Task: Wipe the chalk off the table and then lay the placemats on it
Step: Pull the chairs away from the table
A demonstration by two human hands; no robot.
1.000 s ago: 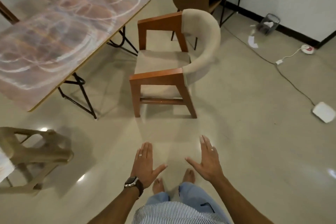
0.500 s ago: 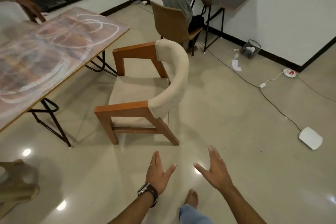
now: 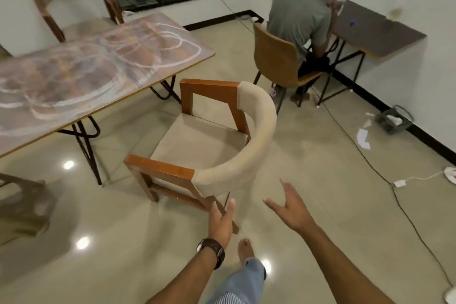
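Note:
The table [image 3: 103, 66] stands at the upper left, its brown top covered with white chalk loops and smears. No placemats or cloth show in view. My left hand [image 3: 220, 221], with a watch on the wrist, is held out low in the middle, fingers together and pointing up, holding nothing. My right hand [image 3: 291, 207] is beside it to the right, fingers spread and empty. Both hands hover over the floor, just short of the back of a wooden armchair [image 3: 209, 145] and well away from the table.
The armchair with beige cushions stands between me and the table. A second chair [image 3: 71, 0] sits behind the table. A person [image 3: 298, 17] sits at a wall desk [image 3: 370, 27]. Cables [image 3: 404, 205], a wire bin [image 3: 394, 119], papers and a plastic stool [image 3: 22, 207] lie around.
The view has lifted and swung, bringing the seated person and wall desk into sight. I have stepped closer to the armchair. Both hands stay empty and spread, now nearer the chair back.

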